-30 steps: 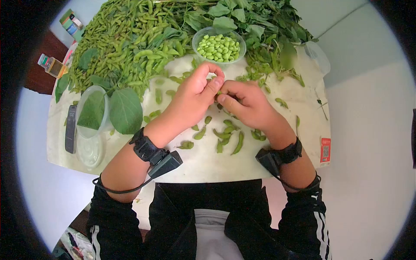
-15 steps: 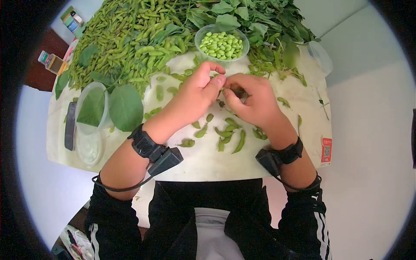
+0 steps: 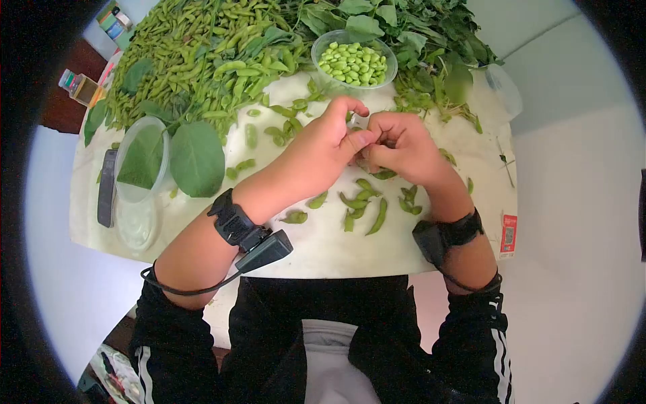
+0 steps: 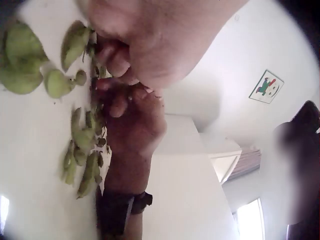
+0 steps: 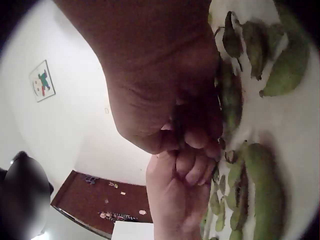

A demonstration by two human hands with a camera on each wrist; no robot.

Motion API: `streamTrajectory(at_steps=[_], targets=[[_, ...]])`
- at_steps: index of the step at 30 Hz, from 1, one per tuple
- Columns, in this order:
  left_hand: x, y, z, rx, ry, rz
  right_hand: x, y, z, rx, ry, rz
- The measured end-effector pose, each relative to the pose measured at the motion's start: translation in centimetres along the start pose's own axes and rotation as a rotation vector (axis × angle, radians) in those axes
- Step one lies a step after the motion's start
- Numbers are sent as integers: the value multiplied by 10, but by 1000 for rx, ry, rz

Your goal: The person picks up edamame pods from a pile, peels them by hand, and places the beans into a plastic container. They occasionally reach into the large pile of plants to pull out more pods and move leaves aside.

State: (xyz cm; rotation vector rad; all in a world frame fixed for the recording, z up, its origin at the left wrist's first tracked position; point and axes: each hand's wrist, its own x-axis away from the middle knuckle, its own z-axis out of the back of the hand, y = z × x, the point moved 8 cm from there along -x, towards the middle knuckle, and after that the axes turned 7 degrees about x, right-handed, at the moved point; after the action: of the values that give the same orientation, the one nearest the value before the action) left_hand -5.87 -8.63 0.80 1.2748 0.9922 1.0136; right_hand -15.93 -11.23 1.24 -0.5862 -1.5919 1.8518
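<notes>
My left hand (image 3: 330, 143) and right hand (image 3: 407, 149) meet over the table, thumbs and fingertips pinching together at a green soybean pod. The fingers hide most of that pod. In the left wrist view the right hand (image 4: 135, 120) has its fingers curled against the left. The right wrist view has the left hand's (image 5: 177, 192) curled fingers just below the right's. Loose soybean pods (image 3: 379, 217) lie on the table beneath and in front of both hands. Beyond them stands a clear bowl (image 3: 314, 60) of shelled green soybeans (image 3: 353, 64).
A large heap of soybean pods (image 3: 195, 60) covers the back left, leafy stems (image 3: 431, 34) the back right. On the left are a clear tub (image 3: 163, 161) with a leaf, a lid (image 3: 136, 225), a large leaf (image 3: 196, 159) and a dark phone-like object (image 3: 107, 188).
Both hands have shifted slightly right in the head view, still pinched together. The green bit seen between the fingertips earlier is now mostly covered. The whole scene has drifted a little with the head.
</notes>
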Motion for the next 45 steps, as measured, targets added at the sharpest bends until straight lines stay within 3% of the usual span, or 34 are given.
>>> streamTrajectory(at_steps=[4, 16, 19, 21, 25, 27, 28, 30, 37, 39, 43, 45], targets=[[5, 6, -9, -12, -62, -27, 1, 4, 6, -14, -46, -36], [6, 12, -6, -59, 9, -122, 0, 9, 7, -48, -92, -101], [5, 20, 3, -12, 53, -142, -5, 3, 5, -157, -25, -26], [-1, 16, 13, 19, 108, -140, -8, 4, 11, -98, 150, 19], [-4, 9, 22, 200, 165, -179, -7, 3, 2, -164, 197, 83], [-3, 9, 20, 162, 156, -178, -5, -4, 3, 98, 263, 155], [-4, 10, 19, 126, 148, -176, -3, -8, 4, 98, 266, 157], [-4, 8, 18, 91, 135, -164, 4, -37, -5, 737, 260, 342], [-3, 8, 12, 33, 100, -147, 5, -37, -5, 736, 276, 344], [-3, 10, 12, -32, 100, -174, 4, -26, -1, 597, 293, 181], [-1, 16, 8, -255, 105, -286, 4, -25, 0, 533, 301, 185], [-2, 12, 6, -254, 83, -262, 4, -24, -2, 605, 287, 130]])
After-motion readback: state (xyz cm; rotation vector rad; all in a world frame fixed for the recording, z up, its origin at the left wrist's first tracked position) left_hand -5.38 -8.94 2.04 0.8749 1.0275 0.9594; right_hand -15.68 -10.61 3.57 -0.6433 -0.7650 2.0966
